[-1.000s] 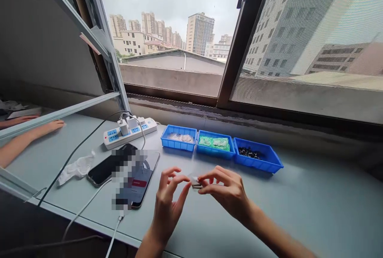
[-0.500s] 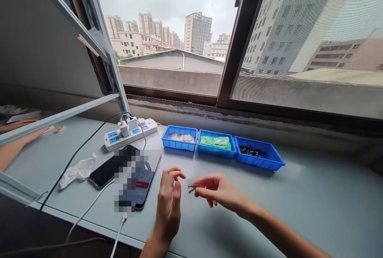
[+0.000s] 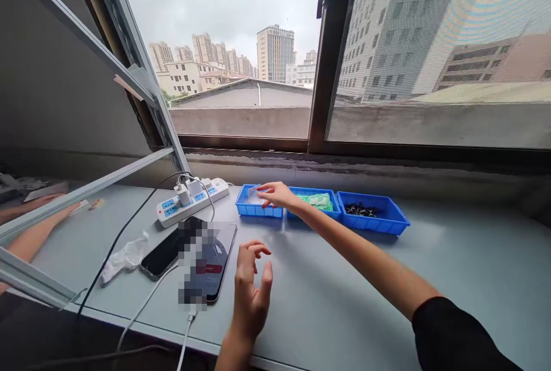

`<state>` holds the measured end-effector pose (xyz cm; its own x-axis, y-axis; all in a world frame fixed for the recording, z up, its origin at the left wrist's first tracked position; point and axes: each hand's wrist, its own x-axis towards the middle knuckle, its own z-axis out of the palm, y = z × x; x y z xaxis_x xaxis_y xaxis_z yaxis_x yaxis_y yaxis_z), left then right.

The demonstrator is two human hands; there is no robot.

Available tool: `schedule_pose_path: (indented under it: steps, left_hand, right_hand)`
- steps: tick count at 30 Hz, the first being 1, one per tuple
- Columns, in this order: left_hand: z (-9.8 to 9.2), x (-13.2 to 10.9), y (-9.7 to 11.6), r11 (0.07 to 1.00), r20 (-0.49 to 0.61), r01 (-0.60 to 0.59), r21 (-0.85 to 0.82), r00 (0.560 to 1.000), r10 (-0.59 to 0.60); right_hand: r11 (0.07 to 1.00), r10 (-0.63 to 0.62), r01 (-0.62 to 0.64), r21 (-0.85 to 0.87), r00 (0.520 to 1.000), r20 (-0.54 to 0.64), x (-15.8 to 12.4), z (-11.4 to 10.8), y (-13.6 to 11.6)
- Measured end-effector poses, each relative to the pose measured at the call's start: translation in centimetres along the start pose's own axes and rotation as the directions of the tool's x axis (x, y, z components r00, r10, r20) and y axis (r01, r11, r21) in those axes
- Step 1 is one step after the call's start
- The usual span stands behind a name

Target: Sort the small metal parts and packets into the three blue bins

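Observation:
My left hand [image 3: 253, 285] is held above the table to the right of the tablet, with its fingers curved and apart and nothing between them. Over the left blue bin [image 3: 260, 210], my right hand [image 3: 275, 194] reaches out with bent fingers. At its fingertips is a small clear plastic bag [image 3: 253, 192], whose contents I cannot make out. The right hand partly covers the inside of this bin. Beside it, the middle blue bin [image 3: 314, 209] holds green-and-clear packets [image 3: 319, 201], partly behind my right wrist. Small black parts [image 3: 360, 210] lie in the right blue bin [image 3: 387, 221].
A tablet [image 3: 221, 256], a phone [image 3: 161, 253], crumpled tissue [image 3: 127, 256] and a white power strip [image 3: 193, 201] with cables are on the left. A metal frame [image 3: 90, 187] crosses there; another person's arms [image 3: 38, 233] show behind it. A window [image 3: 241, 95] stands at the back.
My right hand has moved forward from beside my left hand, where it held small screws-like pieces in clear plastic, to the left bin. My left hand's fingers have spread a little wider.

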<state>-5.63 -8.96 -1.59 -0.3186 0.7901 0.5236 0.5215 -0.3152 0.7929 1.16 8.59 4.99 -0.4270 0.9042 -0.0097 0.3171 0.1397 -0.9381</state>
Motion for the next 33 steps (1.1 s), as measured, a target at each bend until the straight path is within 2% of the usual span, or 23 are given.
schedule_pose_path:
  steps: [4,7,11,14,17,25,30,33]
  left_hand:
    - [-0.4,0.3,-0.7,0.999,0.037,-0.043,0.022,0.998,0.042]
    - [-0.7,0.8,-1.1,0.990,0.119,-0.137,0.037,0.984,0.132]
    - [-0.4,1.2,-0.8,0.975,0.124,-0.212,0.071,0.971,0.202]
    - [0.1,1.2,-0.4,0.974,0.125,-0.223,0.044,0.968,0.217]
    - [0.4,1.2,-0.3,0.974,0.142,-0.225,0.035,0.965,0.218]
    - [0.7,1.2,0.0,0.944,0.183,-0.321,0.081,0.935,0.303]
    - [0.1,1.2,0.1,0.927,0.250,-0.344,0.150,0.920,0.301]
    - [-0.3,0.9,0.1,0.935,0.283,-0.323,0.147,0.919,0.273]
  right_hand:
    - [0.999,-0.044,0.046,-0.023,0.997,0.061,-2.3,-1.3,0.6]
    - [0.997,-0.066,0.071,-0.033,0.988,0.139,-5.9,-3.5,2.1]
    - [0.993,-0.014,0.042,-0.106,0.967,0.256,-10.8,-6.8,4.6]
    - [0.984,0.020,0.018,-0.176,0.978,0.209,-13.5,-8.5,6.2]
    - [0.990,0.054,-0.037,-0.137,0.991,0.125,-15.3,-9.5,7.6]
    - [0.990,0.096,-0.093,-0.102,0.995,0.024,-18.0,-11.2,9.5]
    - [0.986,0.069,-0.064,-0.152,0.997,0.030,-17.9,-12.1,10.9]
    - [0.967,0.053,-0.028,-0.253,0.994,0.093,-17.2,-12.2,12.0]
